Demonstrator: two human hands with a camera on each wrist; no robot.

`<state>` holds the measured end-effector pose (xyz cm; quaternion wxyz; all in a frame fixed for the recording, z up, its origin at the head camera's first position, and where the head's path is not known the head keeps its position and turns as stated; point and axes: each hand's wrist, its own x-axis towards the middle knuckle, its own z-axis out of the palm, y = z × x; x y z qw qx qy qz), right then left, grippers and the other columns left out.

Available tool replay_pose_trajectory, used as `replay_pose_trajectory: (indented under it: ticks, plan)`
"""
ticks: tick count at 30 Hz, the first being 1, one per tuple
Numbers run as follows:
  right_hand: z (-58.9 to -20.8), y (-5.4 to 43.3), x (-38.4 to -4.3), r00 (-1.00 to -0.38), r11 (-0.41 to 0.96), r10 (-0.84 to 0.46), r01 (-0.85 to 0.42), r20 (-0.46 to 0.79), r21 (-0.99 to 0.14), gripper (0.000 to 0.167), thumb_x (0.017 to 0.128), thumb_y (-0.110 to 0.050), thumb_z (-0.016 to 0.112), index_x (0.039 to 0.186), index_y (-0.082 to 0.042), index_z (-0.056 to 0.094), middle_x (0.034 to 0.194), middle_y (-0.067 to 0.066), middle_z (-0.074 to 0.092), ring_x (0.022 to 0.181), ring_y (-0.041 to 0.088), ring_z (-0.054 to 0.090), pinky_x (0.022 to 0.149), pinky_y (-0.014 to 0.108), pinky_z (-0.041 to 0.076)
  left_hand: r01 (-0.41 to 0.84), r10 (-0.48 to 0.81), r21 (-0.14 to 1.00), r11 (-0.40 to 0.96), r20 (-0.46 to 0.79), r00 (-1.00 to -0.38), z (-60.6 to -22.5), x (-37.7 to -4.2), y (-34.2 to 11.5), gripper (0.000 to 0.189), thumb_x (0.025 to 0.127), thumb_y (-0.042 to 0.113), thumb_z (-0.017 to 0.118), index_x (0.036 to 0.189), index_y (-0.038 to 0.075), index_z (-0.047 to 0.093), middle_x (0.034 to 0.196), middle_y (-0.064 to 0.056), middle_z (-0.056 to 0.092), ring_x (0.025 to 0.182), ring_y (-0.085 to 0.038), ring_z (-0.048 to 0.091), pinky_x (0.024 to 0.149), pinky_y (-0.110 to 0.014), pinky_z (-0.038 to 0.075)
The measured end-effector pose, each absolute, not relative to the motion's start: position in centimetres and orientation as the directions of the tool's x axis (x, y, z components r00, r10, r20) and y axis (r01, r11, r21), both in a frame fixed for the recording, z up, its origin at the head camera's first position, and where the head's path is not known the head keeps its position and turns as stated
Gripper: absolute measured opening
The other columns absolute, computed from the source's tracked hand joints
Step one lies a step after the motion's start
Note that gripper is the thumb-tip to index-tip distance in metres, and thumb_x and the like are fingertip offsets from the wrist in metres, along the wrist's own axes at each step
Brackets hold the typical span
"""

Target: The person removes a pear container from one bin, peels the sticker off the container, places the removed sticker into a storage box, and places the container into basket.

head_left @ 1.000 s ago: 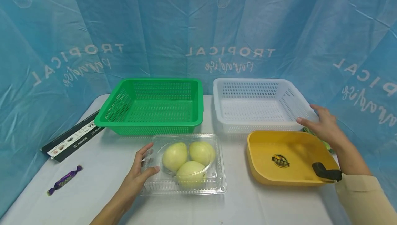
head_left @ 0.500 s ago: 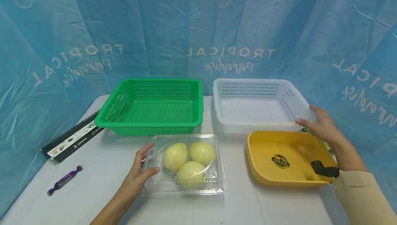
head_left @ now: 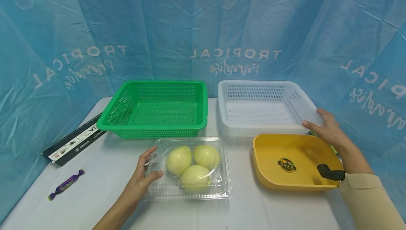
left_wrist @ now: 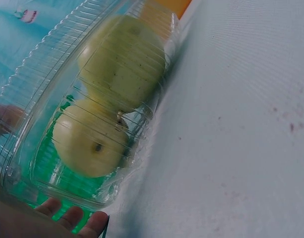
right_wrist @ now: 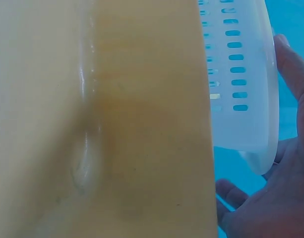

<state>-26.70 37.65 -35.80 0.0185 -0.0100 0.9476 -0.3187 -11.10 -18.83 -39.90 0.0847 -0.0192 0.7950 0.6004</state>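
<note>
My left hand (head_left: 139,177) grips the left end of a clear plastic fruit box (head_left: 222,173). The thumb lies on the lid, and in the left wrist view curled fingertips (left_wrist: 72,216) reach round the box's end. Through the lid show three pale green round fruits (head_left: 179,160), pears or apples. At the right, my right hand (head_left: 330,129) holds the near right corner of a white perforated basket (head_left: 263,129). In the right wrist view the thumb meets the basket rim (right_wrist: 272,74), and other fingers reach round the corner. Part of that grip is hidden.
A yellow bin (head_left: 304,166) stands below the right forearm. Green leafy stuff (head_left: 335,149) peeks out behind it. A green basket (head_left: 161,128) stands at the back left. A long black and white box (head_left: 73,140) and a purple wrapped candy (head_left: 66,184) lie at the left.
My right hand and sleeve have shifted slightly left and down at the white basket's corner. The left hand and the fruit box have stayed still.
</note>
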Motion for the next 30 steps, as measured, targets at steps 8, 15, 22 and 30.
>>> replay_pose_trajectory:
  ticks: [8,15,22,30]
  plan:
    - [-36.43,37.72,-26.83,-0.998,0.774,-0.051,-0.057,0.028,-0.631,0.094,0.092,-0.048,0.053,0.151,-0.001,-0.003,0.153,0.032,-0.01,0.135,0.061,0.0,0.097,0.078,0.011,-0.13,0.078,0.955,0.265,-0.155,-0.985,-39.94,-11.17,-18.83,0.07,0.093,0.025,0.053,0.147,0.041,0.012,0.159,-0.008,-0.005,0.144,-0.043,-0.007,0.102,-0.076,0.009]
    - [-36.54,37.6,-26.8,-0.997,0.747,-0.07,-0.072,0.029,-0.661,0.092,0.092,-0.046,0.054,0.151,-0.005,-0.004,0.154,0.027,-0.016,0.136,0.059,-0.008,0.097,0.078,0.007,-0.123,0.085,0.959,0.255,-0.149,-0.985,-39.92,-11.12,-18.9,0.07,0.093,0.025,0.053,0.148,0.039,0.011,0.159,-0.007,-0.006,0.144,-0.043,-0.013,0.103,-0.076,0.003]
    - [-36.55,37.48,-26.78,-0.998,0.731,-0.055,-0.036,-0.006,-0.681,0.094,0.092,-0.049,0.053,0.151,-0.009,-0.008,0.154,0.024,-0.021,0.136,0.059,-0.013,0.098,0.078,0.006,-0.102,0.077,0.967,0.236,-0.123,-0.989,-39.68,-10.99,-18.74,0.071,0.093,0.024,0.055,0.148,0.039,0.013,0.159,-0.007,-0.002,0.144,-0.043,-0.01,0.104,-0.075,0.003]
    - [-36.68,37.65,-26.74,-0.999,0.74,-0.051,-0.048,0.015,-0.67,0.094,0.092,-0.048,0.053,0.151,-0.006,-0.006,0.154,0.026,-0.017,0.135,0.06,-0.009,0.097,0.078,0.007,-0.078,0.056,0.978,0.193,-0.091,-0.994,-39.22,-10.44,-18.07,0.072,0.092,0.019,0.057,0.148,0.038,0.016,0.159,-0.004,-0.002,0.145,-0.043,-0.009,0.103,-0.075,0.005]
